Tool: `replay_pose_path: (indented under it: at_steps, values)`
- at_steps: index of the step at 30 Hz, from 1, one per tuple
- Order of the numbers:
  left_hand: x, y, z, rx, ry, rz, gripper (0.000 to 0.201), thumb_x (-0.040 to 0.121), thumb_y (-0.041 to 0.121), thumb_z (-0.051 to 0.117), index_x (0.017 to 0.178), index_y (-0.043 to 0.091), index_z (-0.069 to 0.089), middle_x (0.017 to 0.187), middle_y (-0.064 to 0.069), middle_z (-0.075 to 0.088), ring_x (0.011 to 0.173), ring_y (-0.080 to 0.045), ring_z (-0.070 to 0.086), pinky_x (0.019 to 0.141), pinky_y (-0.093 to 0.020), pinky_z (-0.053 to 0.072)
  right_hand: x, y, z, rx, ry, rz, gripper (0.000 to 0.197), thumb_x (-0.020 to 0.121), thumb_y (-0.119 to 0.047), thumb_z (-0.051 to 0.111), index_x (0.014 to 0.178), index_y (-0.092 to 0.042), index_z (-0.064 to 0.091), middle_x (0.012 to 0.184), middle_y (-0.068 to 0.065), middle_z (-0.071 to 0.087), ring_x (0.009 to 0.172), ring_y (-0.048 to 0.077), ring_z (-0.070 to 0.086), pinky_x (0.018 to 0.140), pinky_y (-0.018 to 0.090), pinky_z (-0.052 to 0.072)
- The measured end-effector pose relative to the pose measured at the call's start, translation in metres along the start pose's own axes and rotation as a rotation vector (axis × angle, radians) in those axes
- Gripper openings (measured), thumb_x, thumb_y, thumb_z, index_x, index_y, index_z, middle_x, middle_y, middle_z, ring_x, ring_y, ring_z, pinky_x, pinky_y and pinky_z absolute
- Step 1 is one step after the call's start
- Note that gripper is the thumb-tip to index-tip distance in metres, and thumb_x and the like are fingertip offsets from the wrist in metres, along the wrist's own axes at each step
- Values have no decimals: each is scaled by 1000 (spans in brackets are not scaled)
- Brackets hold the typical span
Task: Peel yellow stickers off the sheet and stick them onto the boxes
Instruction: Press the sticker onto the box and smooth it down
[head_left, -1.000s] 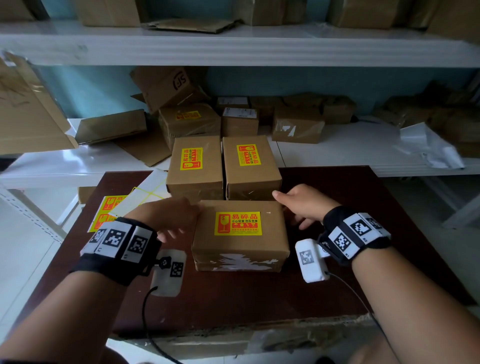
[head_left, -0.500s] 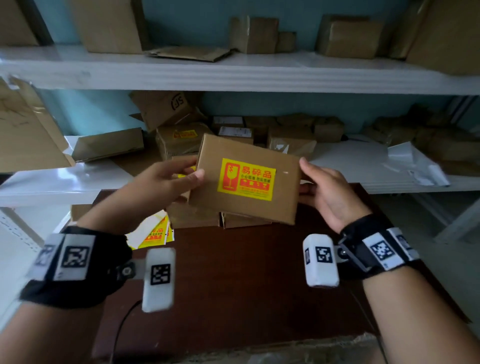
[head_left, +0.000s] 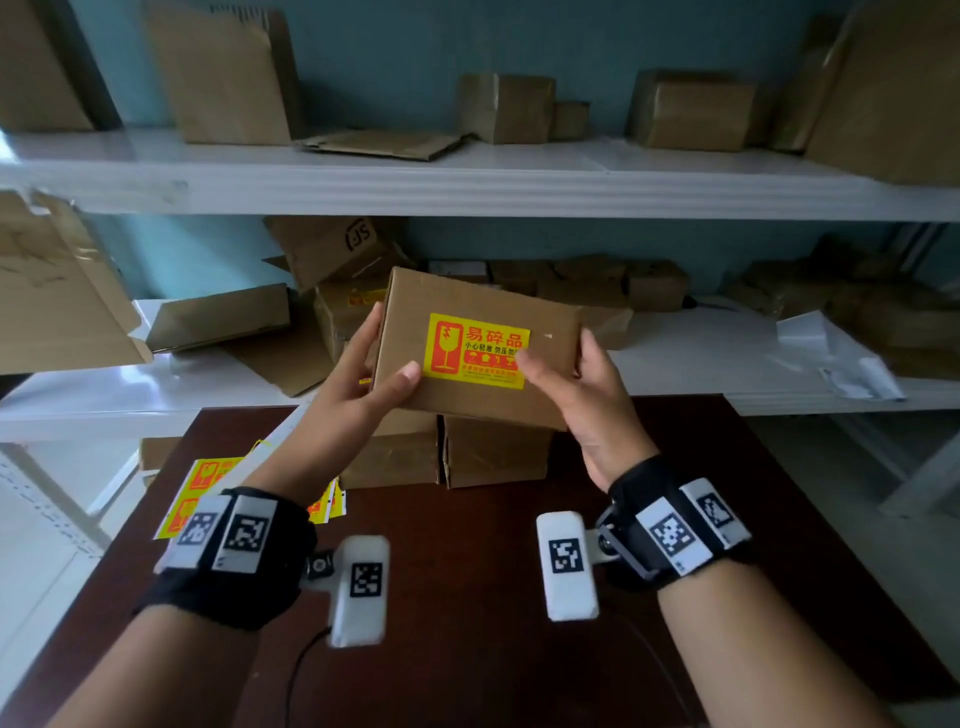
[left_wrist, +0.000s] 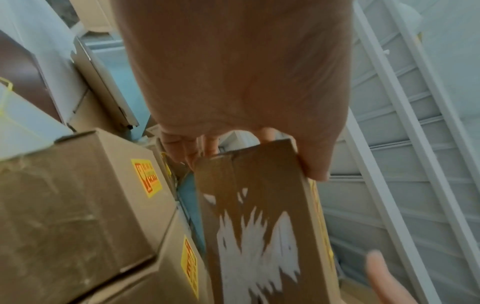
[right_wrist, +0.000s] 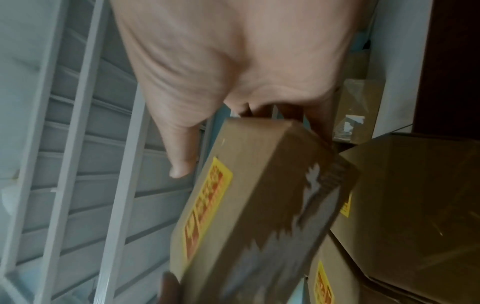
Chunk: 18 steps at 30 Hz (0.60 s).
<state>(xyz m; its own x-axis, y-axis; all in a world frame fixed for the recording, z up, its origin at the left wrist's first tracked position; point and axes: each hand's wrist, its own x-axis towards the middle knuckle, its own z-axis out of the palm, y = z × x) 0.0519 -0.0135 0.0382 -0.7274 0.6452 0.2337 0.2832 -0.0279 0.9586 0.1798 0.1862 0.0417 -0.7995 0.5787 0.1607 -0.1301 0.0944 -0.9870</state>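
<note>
The cardboard box (head_left: 480, 348) is held in the air above the dark table (head_left: 467, 597), its long axis running left to right, labelled face tilted toward the camera and right end a little lower. It is plain brown, with a yellow fragile sticker (head_left: 477, 351) on that face and torn white tape on its near edge. The left hand (head_left: 358, 395) grips its left end, thumb on the face; the right hand (head_left: 587, 395) grips the right end, thumb touching the sticker. Behind, two stickered boxes (head_left: 441, 452) rest on the table; the sticker sheet (head_left: 208, 488) lies left.
</note>
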Motion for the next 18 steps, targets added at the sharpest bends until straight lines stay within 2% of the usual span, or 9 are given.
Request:
replay_pose_path:
  at_steps: [2, 3, 5, 7, 9, 10, 12, 15, 18]
  values:
    - [0, -1, 8, 2, 54, 10, 83, 75, 67, 66, 146, 63, 22, 152, 18, 41, 138, -9, 43, 115, -46, 35, 0, 3, 8, -138, 60, 8, 122, 53, -66, 89, 153, -32, 27, 149, -6, 53, 136, 11, 50, 115, 44, 40]
    - [0, -2, 12, 21, 86, 5, 84, 73, 72, 66, 144, 66, 21, 152, 14, 41, 139, -13, 42, 114, -50, 35, 0, 3, 12, -204, 88, 12, 138, 51, -68, 88, 159, -31, 11, 159, -3, 39, 145, 14, 38, 121, 44, 32]
    - [3, -7, 17, 52, 132, 6, 85, 67, 82, 63, 140, 72, 20, 151, 8, 41, 140, -21, 39, 112, -56, 35, -3, 0, 18, -290, 146, -4, 143, 57, -62, 85, 161, -26, -7, 168, 0, 15, 153, 16, 18, 123, 34, 16]
    - [4, -9, 22, 64, 175, 30, 84, 68, 83, 61, 140, 72, 18, 147, 6, 40, 140, -18, 36, 113, -50, 34, -5, -3, 21, -324, 195, -28, 142, 59, -67, 80, 161, -22, -9, 170, 1, 3, 155, 16, 7, 118, 29, 12]
    - [3, -6, 29, 98, 214, 68, 81, 77, 72, 59, 145, 66, 15, 144, 4, 36, 133, 2, 29, 110, -21, 27, -5, -4, 24, -359, 223, -45, 146, 53, -80, 71, 160, -22, -10, 170, 2, 0, 156, 19, 4, 120, 34, 14]
    - [3, -6, 34, 122, 229, 84, 80, 81, 65, 57, 148, 62, 13, 145, 5, 34, 127, 11, 26, 101, -5, 23, -6, -5, 26, -384, 230, -46, 148, 51, -84, 68, 160, -22, -11, 170, 3, -1, 156, 20, 5, 120, 35, 16]
    - [3, -6, 41, 156, 247, 108, 80, 84, 60, 54, 151, 55, 11, 148, 7, 31, 119, 14, 25, 86, 8, 19, -6, -6, 29, -433, 253, -48, 148, 53, -84, 67, 160, -20, -12, 169, 4, -2, 155, 21, 8, 116, 31, 19]
    - [1, -6, 46, 148, 255, 119, 79, 86, 55, 53, 154, 49, 11, 143, 6, 33, 117, 13, 23, 85, 8, 18, -5, -8, 29, -472, 282, -63, 148, 55, -80, 71, 160, -19, -13, 169, 4, -1, 155, 23, 9, 114, 31, 23]
    - [0, -7, 48, 79, 257, 110, 75, 87, 56, 53, 151, 53, 14, 135, 15, 33, 131, 2, 21, 101, -9, 22, -3, -10, 25, -485, 265, -45, 148, 52, -81, 68, 160, -21, -13, 170, 3, -1, 155, 23, 10, 117, 36, 24]
